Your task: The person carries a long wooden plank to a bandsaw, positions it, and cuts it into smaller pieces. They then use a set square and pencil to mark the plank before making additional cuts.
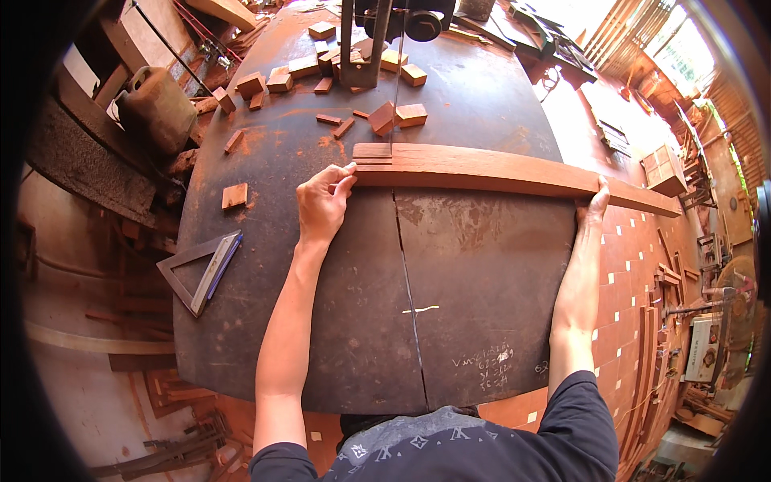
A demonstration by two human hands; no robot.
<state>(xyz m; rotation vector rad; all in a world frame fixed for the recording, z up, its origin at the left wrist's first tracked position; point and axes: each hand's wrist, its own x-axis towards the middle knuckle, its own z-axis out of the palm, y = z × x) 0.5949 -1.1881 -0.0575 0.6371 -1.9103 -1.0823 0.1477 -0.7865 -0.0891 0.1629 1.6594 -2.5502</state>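
A long reddish wooden beam point(490, 167) lies crosswise on the dark saw table point(482, 297). Several slits run in from its left end, and the thin band saw blade point(397, 96) stands at their inner ends. My left hand point(323, 205) pinches the near corner of that slitted end between thumb and fingers, left of the blade. Farther right, my right hand point(595, 201) is closed round the beam where it passes over the table's right edge; part of those fingers is hidden beneath or behind the wood. The beam's right end sticks out past the table.
Small wooden blocks point(303, 66) lie scattered around the saw's blade guide point(359, 68). A square offcut point(234, 196) and a triangular set square point(201, 269) rest at the left. Beyond the table's left edge stands a brown jerrycan point(157, 111). Lumber point(642, 369) lies on the tiled floor at right.
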